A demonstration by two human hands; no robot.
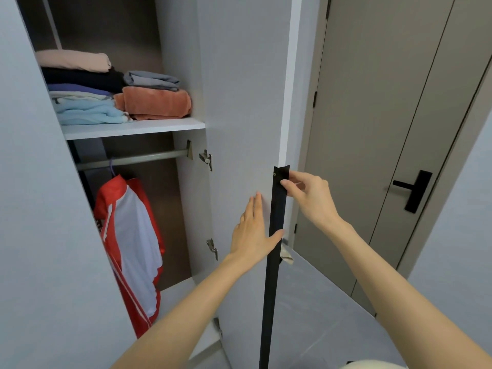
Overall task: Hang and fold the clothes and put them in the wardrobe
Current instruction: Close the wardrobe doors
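Wardrobe door (239, 102) stands open, its black handle strip (274, 262) running upright between the hands: right hand (311, 198) pinches the strip's top from outside, left hand (253, 235) presses flat-fingered on the inner face, jacket (130, 246) and folded clothes (106, 94) inside, leftward.

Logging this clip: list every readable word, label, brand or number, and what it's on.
No readable text anywhere.
On the red and white jacket: small dark mark at its left edge, too blurred to read.
On the black handle strip: small round mark near its top, not legible.
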